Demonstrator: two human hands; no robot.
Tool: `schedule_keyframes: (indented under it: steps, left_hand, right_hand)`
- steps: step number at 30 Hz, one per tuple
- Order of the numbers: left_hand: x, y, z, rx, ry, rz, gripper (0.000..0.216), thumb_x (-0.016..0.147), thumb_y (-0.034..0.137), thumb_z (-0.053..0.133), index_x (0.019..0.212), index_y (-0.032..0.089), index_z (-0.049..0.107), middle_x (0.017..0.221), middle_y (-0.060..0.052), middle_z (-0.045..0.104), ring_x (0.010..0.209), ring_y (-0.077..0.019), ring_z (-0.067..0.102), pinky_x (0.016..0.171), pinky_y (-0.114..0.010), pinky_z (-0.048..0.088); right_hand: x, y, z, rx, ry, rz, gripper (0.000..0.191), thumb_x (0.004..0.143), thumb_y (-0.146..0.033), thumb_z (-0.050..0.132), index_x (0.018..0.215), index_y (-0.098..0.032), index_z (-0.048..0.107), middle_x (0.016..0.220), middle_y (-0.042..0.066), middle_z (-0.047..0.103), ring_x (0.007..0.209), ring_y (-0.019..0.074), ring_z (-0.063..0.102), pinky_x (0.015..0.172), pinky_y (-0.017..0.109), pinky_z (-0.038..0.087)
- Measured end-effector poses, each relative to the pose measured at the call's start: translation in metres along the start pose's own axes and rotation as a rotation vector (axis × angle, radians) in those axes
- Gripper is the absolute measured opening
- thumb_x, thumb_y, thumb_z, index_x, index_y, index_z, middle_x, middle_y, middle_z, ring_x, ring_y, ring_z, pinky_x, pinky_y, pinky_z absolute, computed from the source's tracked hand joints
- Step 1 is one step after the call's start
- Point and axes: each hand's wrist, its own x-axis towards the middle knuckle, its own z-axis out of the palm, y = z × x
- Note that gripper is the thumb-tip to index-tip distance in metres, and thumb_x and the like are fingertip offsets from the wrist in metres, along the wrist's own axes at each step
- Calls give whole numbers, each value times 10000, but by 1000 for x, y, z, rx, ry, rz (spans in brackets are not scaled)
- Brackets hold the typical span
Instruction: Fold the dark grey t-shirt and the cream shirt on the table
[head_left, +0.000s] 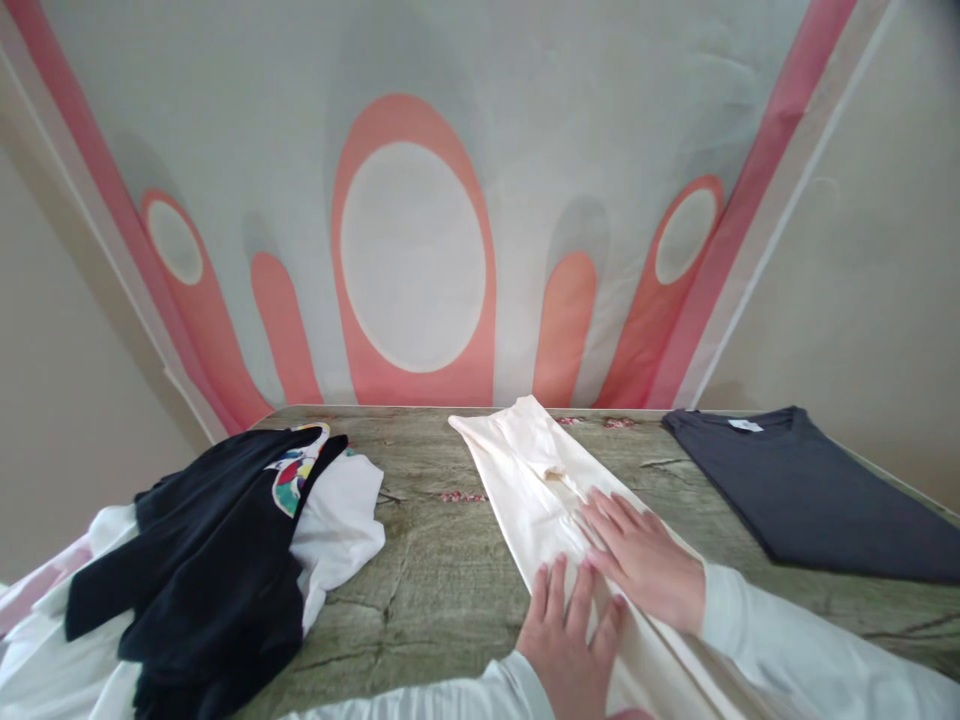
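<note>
The near end of a folded cream garment [521,465] runs off the bottom edge, and both hands cover parts of its middle. The left hand [566,635] is cropped at its heel, its sleeve [465,697] cut by the bottom edge; the right sleeve [810,640] leaves at the right. A folded charcoal T-shirt [817,500] is clipped at the right edge, its neck label [745,426] too small to read. At left, a black garment [217,560] hides much of the white clothing [345,530] beneath; the pile leaves the picture at left and bottom.
</note>
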Motion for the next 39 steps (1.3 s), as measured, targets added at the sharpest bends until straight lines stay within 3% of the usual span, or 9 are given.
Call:
schedule_keyframes:
  steps: [5, 8, 12, 14, 18, 24, 28, 35, 39]
  left_hand:
    - [18, -20, -30, -106, -23, 25, 627, 722, 603, 463, 1233, 242, 436, 1301, -120, 418, 1178, -365, 361, 920, -542, 328]
    - [30, -82, -64, -188, 130, -19, 389, 791, 359, 467, 1140, 188, 494, 1128, -93, 557, 1044, -229, 505, 919, -384, 392]
    - [37, -195, -87, -109, 542, -365, 384, 754, 134, 443, 1137, 104, 460, 1145, -139, 510, 1118, -225, 433, 981, -391, 311]
    - [38, -242, -87, -117, 576, -559, 405, 735, 142, 485, 1133, 72, 458, 1119, -157, 517, 1104, -238, 441, 975, -385, 310]
    - [42, -295, -79, -165, 554, -633, 318, 696, 182, 556, 999, 86, 545, 996, -142, 587, 1008, -268, 507, 913, -411, 358]
    - [41, -315, -86, -315, 484, -549, 268, 715, 290, 548, 916, 117, 589, 847, -63, 655, 790, -182, 598, 763, -300, 462]
    - [31, -318, -92, -356, 423, -465, 309, 697, 340, 562, 910, 121, 604, 826, -43, 664, 763, -171, 601, 730, -277, 469]
    - [27, -317, -101, -270, 372, -435, 256, 666, 314, 545, 840, 154, 643, 837, -32, 642, 763, -166, 579, 725, -253, 436]
    - [20, -321, -108, -196, 338, -488, 194, 624, 291, 545, 740, 178, 651, 641, -1, 602, 619, -155, 533, 621, -247, 405]
  right_hand:
    - [-30, 4, 13, -65, 50, -85, 537, 863, -498, 258, 1356, -288, 247, 1432, 49, 178, 1298, 280, 150, 997, 545, 189]
    - [-29, 7, 8, -75, 64, -118, 561, 854, -507, 282, 1364, -278, 230, 1430, 51, 176, 1300, 281, 141, 1011, 545, 158]
    - [-28, 6, 3, -41, 64, -181, 562, 857, -499, 294, 1365, -270, 227, 1428, 45, 186, 1297, 268, 160, 1029, 519, 136]
    - [-26, 7, 3, -28, 73, -203, 565, 850, -507, 306, 1358, -267, 251, 1421, 44, 215, 1295, 259, 171, 1036, 506, 123]
    - [-13, 18, 1, -18, 50, -267, 558, 841, -514, 322, 1338, -261, 307, 1409, 35, 257, 1292, 236, 190, 1048, 477, 109]
    - [16, 43, -12, -14, -35, -405, 578, 829, -527, 335, 1334, -247, 316, 1394, 37, 292, 1287, 219, 211, 1053, 449, 107]
    - [14, 44, -12, -3, -31, -362, 576, 831, -535, 325, 1340, -266, 298, 1399, 26, 281, 1290, 224, 200, 1050, 452, 112]
    - [-59, 28, -5, -7, -28, -140, 605, 806, -551, 365, 1350, -314, 249, 1421, 10, 209, 1296, 283, 156, 1023, 534, 136]
    - [-95, 37, -21, 119, -65, -91, 591, 768, -576, 413, 1303, -331, 362, 1383, 4, 307, 1276, 283, 225, 1033, 501, 183]
